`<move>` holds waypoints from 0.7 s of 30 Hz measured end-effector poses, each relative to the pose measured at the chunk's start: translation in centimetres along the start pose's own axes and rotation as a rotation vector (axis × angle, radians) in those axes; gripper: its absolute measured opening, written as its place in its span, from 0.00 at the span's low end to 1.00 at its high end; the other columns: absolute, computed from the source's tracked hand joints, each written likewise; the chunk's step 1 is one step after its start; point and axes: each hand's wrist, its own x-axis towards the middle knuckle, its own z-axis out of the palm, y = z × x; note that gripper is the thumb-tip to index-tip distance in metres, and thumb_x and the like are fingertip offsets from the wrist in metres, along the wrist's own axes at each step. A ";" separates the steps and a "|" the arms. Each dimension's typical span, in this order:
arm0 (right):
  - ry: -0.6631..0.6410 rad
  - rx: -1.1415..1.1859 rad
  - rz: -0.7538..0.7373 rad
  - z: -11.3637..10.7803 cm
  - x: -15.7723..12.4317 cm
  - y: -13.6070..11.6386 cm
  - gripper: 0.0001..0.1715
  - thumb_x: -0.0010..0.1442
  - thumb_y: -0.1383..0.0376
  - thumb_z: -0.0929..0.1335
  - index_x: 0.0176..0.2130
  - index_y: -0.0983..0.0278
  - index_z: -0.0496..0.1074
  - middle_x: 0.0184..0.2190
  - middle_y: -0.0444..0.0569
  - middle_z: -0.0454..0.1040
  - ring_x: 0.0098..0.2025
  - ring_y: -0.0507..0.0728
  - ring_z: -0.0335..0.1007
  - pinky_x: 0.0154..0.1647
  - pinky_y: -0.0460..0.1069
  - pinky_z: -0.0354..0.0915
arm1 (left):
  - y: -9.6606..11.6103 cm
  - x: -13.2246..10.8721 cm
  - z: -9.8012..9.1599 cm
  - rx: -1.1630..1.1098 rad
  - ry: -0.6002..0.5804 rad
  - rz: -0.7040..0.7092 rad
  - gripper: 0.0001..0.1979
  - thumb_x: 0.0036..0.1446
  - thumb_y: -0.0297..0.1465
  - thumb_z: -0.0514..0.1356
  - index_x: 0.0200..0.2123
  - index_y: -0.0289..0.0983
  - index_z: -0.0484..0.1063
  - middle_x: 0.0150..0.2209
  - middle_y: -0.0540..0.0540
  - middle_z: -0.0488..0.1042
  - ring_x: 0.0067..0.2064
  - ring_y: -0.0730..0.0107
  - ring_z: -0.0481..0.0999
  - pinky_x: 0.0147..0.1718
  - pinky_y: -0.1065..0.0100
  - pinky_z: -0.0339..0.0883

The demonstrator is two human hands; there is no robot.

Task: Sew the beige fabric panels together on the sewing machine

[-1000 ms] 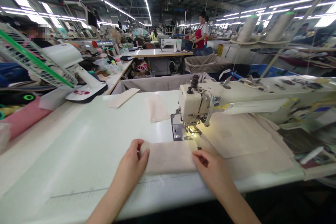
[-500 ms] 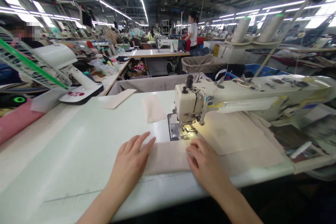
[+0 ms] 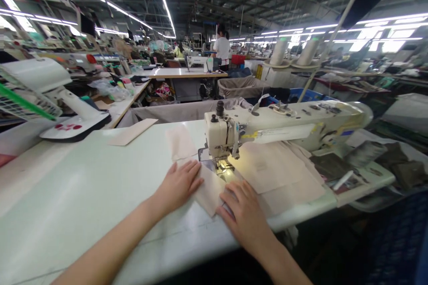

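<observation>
A beige fabric piece [image 3: 209,191] lies slanted on the table in front of the sewing machine [image 3: 222,136], its far end near the lit presser foot [image 3: 224,167]. My left hand [image 3: 180,185] rests flat across the fabric's left edge, fingers stretched out and close together. At its right edge is my right hand [image 3: 245,213], fingers bent and spread, thumb apart, touching the cloth without a grip on it. More beige fabric panels [image 3: 274,169] are spread under the machine's arm. Behind my left hand lies a small beige piece [image 3: 181,141].
A folded beige strip [image 3: 133,132] lies farther back on the pale table [image 3: 100,187]. To the left stands a white fan [image 3: 73,102]. Thread cones [image 3: 279,52] rise behind the machine, near a cloth-lined bin [image 3: 240,87]. A person [image 3: 221,49] stands in the background.
The fabric has turned from lying straight along the table edge to a slant. My left hand has moved forward toward the machine plate and flattened. The whole view has swung right.
</observation>
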 end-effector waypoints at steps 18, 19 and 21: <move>0.051 -0.018 0.021 2.1 2.0 1.1 0.13 0.67 0.64 0.69 0.51 0.62 0.71 0.53 0.52 0.76 0.58 0.64 0.67 0.65 0.63 0.57 | -2.9 9.0 1.3 -0.107 0.081 0.246 0.16 0.68 0.32 0.48 0.47 0.42 0.76 0.54 0.44 0.77 0.61 0.57 0.69 0.65 0.45 0.52; 0.051 -0.018 0.022 2.1 2.1 1.1 0.13 0.67 0.64 0.69 0.51 0.62 0.71 0.53 0.52 0.76 0.58 0.64 0.67 0.65 0.62 0.57 | -2.9 9.0 1.4 -0.105 0.085 0.245 0.16 0.68 0.33 0.48 0.46 0.42 0.76 0.53 0.44 0.77 0.60 0.57 0.69 0.64 0.46 0.53; 0.051 -0.016 0.023 2.2 2.1 1.1 0.13 0.66 0.64 0.70 0.51 0.62 0.71 0.53 0.52 0.76 0.58 0.64 0.68 0.65 0.62 0.57 | -3.0 9.0 1.4 -0.101 0.094 0.242 0.17 0.69 0.34 0.47 0.46 0.42 0.76 0.53 0.43 0.77 0.60 0.57 0.70 0.64 0.46 0.54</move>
